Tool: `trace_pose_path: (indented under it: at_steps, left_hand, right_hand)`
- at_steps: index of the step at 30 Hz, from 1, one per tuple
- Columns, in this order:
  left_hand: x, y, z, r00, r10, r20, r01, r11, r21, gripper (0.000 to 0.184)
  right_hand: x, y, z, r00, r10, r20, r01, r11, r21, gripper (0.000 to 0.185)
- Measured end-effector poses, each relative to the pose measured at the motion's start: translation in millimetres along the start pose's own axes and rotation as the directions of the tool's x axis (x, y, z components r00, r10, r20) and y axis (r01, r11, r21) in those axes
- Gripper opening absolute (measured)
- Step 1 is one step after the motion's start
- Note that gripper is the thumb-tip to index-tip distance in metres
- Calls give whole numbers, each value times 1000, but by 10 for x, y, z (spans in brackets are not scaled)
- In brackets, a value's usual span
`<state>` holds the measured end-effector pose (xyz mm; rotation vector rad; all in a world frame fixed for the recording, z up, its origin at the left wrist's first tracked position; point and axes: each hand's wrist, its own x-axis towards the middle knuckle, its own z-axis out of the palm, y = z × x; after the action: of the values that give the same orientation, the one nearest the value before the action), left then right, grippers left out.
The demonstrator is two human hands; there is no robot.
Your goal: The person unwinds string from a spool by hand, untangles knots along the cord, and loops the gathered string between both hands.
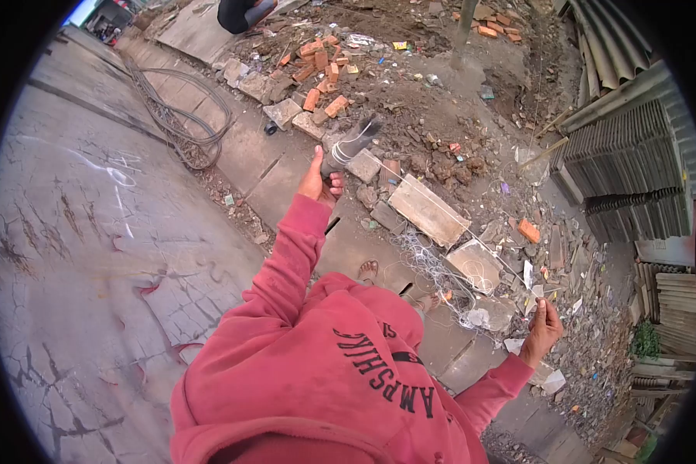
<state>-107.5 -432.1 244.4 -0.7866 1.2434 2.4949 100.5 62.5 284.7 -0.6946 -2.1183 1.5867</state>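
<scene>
String (338, 152), thin and white: a few turns wrap a dark rod (354, 145) at 12 o'clock, just above the middle of the view. From there one strand runs towards 4 o'clock, nearly straight, passing in front of a concrete block (429, 210), and ends at the right hand.

Left hand (322, 183): fingers clamped round the rod's lower end, thumb lying up along its side. Right hand (543, 331), at 4 o'clock: thumb and forefinger together, apparently pinching the strand; the remaining fingers curl in.

Step in hand (judged): handling the strand between rod and right hand. Winding on or paying out: cannot tell from a single view. Next move probably calls for a firm left grip, light tension from the right, and the strand clear of the block's edges.

Condition: turns on the rod look few, loose and uneven, some crossing. A loose tangle (441, 280) of similar string lies on the ground at 4 o'clock, nearer the middle than the right hand, beside the blocks; snagging seems a risk. Whether it joins the held strand: not discernible.
</scene>
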Motion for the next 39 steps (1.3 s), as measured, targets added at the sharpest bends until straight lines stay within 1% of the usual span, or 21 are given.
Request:
trace_pose_path:
  at_steps: [1,2,5,6,8,10,11,12,13,16,18,19,23,24,25,27,28,34,35,36,39]
  left_hand:
    - [-36,5,-46,963,-75,259,153,943,-295,44]
    - [-66,1,-89,902,-27,432,135,966,-222,39]
    - [-102,262,-197,945,156,287,-292,796,531,31]
    - [22,277,-286,799,466,380,-535,265,802,31]
    - [101,306,-324,410,766,496,-463,-293,836,31]
    - [-70,391,-29,827,513,-229,-249,700,670,30]
    - [10,381,-114,838,508,-201,-258,692,674,30]
    - [140,365,-327,971,199,133,-222,955,198,31]
    - [190,345,-455,832,37,554,116,964,-239,32]
    - [-90,536,-190,886,131,445,-253,941,226,37]
    - [641,728,-796,727,503,468,-620,187,762,41]
    - [671,770,-774,728,490,479,-627,193,755,41]
    - [487,1151,-531,982,164,99,-177,973,151,43]
    - [534,1128,-544,906,-15,422,87,985,-152,42]
    - [530,1135,-574,907,-23,421,94,984,-149,42]
    - [524,1236,-477,837,56,545,-192,961,197,43]
    - [533,1253,-485,824,438,361,-566,601,565,44]
    - [879,1595,-753,531,843,-91,-334,306,891,41]
    - [1110,1630,-1079,915,400,57,-386,824,416,41]
    - [1069,1592,-1069,871,-13,491,72,992,-102,40]
    - [987,1482,-840,866,84,493,-202,960,191,41]
  right_hand:
    - [12,116,3,1000,9,-21,-9,1000,-5,17]
    - [72,292,-45,995,-27,-92,27,1000,5,17]
    - [129,549,-546,966,63,-253,-61,998,14,16]
    - [112,389,-697,940,145,-310,-144,989,24,17]
    - [62,258,-940,886,220,-408,-226,974,36,17]
    - [27,329,-1016,933,83,-350,-102,994,-34,17]
    - [20,403,-994,922,86,-378,-105,994,-29,17]
    - [11,493,-973,927,77,-368,-92,995,-23,16]
    - [11,572,-994,925,71,-373,-86,996,-22,16]
    - [30,800,-1181,849,5,-529,-116,978,-176,18]
    - [-5,870,-1500,770,-27,-637,-195,941,-276,23]
    - [-48,846,-1592,759,-29,-650,-204,938,-280,23]
    - [-63,708,-1649,777,-98,-622,-242,865,-439,25]
    - [-54,760,-1629,792,-108,-601,-220,867,-447,24]
    - [-45,790,-1624,807,-121,-578,-193,871,-452,24]
    - [-47,781,-1679,773,-161,-613,-294,766,-571,25]
    - [-77,738,-1763,727,-165,-667,-398,690,-605,26]
    - [-283,683,-2115,685,-222,-694,-453,616,-645,27]
    - [-312,699,-2065,682,-216,-699,-465,610,-642,27]
    - [-322,736,-2030,684,-219,-696,-498,557,-665,26]
    - [-414,828,-2157,663,-230,-712,-564,471,-678,24]
